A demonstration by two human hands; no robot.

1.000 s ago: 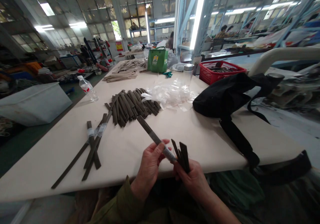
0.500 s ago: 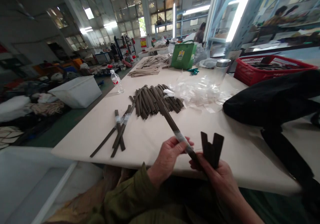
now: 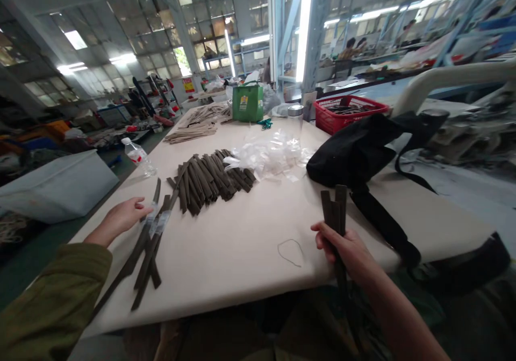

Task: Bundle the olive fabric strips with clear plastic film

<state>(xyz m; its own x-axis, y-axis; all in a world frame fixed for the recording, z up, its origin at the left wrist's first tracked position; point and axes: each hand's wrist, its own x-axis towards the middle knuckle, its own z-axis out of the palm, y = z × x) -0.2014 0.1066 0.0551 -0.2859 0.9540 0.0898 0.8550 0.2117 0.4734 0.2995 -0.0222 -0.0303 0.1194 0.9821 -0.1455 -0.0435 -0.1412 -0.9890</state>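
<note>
At the left of the table, my left hand point(image 3: 123, 218) has its fingers closed at the clear wrap of a dark fabric strip point(image 3: 137, 250). That strip lies beside other dark strips point(image 3: 151, 253) with clear plastic bands, crossing one another. My right hand point(image 3: 342, 245), by the table's front edge, grips several dark strips point(image 3: 334, 213) whose ends stick up above the fingers. Their lower part hangs below the table edge. A large pile of dark strips point(image 3: 205, 181) lies mid-table. To its right is a heap of clear plastic pieces point(image 3: 270, 156).
A thin loop of string point(image 3: 290, 252) lies on the table point(image 3: 242, 259). A black bag point(image 3: 350, 154) with straps sits at right, before a red basket point(image 3: 342, 114). Farther back stand a green bag point(image 3: 247, 103), a lidded jar point(image 3: 295, 121) and a water bottle point(image 3: 139, 156).
My left hand has moved left, carrying a banded strip away from my right hand to the other banded strips. My right hand still grips its strips. The view has turned right.
</note>
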